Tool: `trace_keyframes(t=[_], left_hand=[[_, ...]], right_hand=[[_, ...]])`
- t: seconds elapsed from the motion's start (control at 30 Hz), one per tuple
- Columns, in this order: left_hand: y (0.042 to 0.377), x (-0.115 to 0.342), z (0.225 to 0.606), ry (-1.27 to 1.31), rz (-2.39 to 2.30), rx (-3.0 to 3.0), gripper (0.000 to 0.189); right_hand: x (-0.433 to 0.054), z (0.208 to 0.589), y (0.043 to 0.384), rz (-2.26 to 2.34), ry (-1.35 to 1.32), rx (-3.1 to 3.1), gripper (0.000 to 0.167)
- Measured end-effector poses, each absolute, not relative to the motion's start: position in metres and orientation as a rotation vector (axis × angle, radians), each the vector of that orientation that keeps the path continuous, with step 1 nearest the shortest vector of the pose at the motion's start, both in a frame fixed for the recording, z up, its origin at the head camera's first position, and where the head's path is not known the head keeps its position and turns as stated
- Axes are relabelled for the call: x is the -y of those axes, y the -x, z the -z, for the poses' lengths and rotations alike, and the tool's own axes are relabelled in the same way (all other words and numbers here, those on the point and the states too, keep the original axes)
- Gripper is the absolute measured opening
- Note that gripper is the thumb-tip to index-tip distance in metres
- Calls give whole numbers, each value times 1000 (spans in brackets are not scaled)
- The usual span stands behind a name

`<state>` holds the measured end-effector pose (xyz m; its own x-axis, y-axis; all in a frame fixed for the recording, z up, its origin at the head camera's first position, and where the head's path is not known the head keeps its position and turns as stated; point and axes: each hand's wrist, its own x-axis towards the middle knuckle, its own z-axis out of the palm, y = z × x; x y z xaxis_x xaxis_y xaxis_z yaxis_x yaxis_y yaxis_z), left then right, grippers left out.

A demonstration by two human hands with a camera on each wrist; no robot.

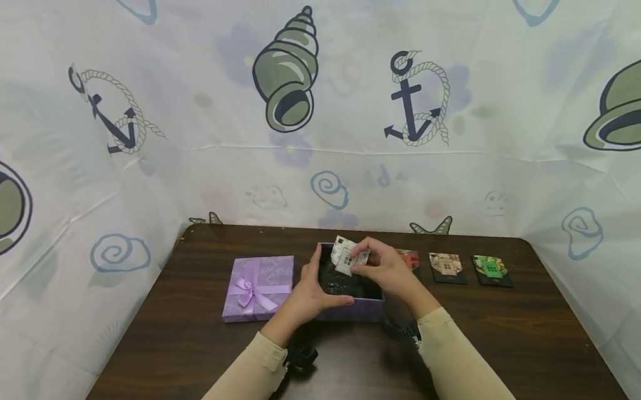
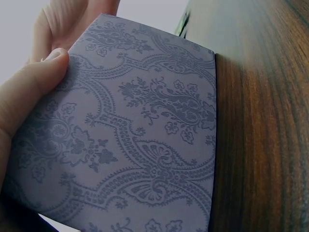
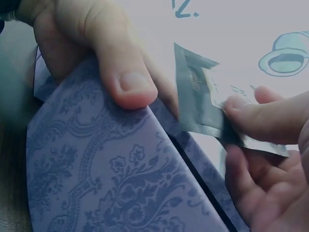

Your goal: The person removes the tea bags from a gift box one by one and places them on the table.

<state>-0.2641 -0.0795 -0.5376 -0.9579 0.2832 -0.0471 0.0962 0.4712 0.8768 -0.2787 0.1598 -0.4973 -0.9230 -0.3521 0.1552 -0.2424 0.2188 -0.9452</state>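
Observation:
My left hand (image 1: 308, 296) grips the left side of an open purple patterned box (image 1: 354, 312), with its thumb along the front rim. In the left wrist view the thumb (image 2: 46, 72) lies at the edge of the box's patterned wall (image 2: 145, 111). Above the box's dark inside, my right hand (image 1: 390, 273) pinches a small flat sachet (image 1: 343, 255) between thumb and fingers. One side of the sachet is white with print; in the right wrist view the sachet (image 3: 193, 94) shows a dark side and tilts. What lies in the box is too dark to tell.
Left of the box lies its purple lid (image 1: 235, 269) with a ribbon bow. To the right, a red packet (image 1: 410, 259), partly hidden by the right hand, a tan packet (image 1: 447, 268) and a green packet (image 1: 492, 269) lie in a row on the brown table (image 1: 534, 334). A patterned curtain surrounds the table.

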Motion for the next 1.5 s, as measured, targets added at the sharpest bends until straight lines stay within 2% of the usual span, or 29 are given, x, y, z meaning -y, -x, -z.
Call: trace_keyframes(t=[0.17, 0.37, 0.77, 0.93, 1.1, 1.3, 1.5], left_hand=[[263, 80, 537, -323, -1487, -2529, 146], [262, 81, 536, -321, -1502, -2505, 145], [262, 81, 536, -330, -1497, -2506, 143], [263, 80, 537, -326, -1495, -2513, 144], [263, 78, 540, -331, -1504, -2504, 146], [262, 78, 544, -338, -1492, -2497, 148], [265, 79, 540, -307, -1483, -2504, 148]], right_hand=[[-168, 495, 267, 1979, 550, -2400, 17], [-187, 501, 256, 2286, 482, -2361, 23], [-222, 533, 242, 2915, 38, -1970, 27], [-240, 547, 234, 2818, -104, -2135, 36], [-263, 569, 225, 2463, -206, -2432, 34], [-272, 594, 216, 2171, -172, -2513, 31], [-268, 599, 221, 2094, -87, -2504, 30]])
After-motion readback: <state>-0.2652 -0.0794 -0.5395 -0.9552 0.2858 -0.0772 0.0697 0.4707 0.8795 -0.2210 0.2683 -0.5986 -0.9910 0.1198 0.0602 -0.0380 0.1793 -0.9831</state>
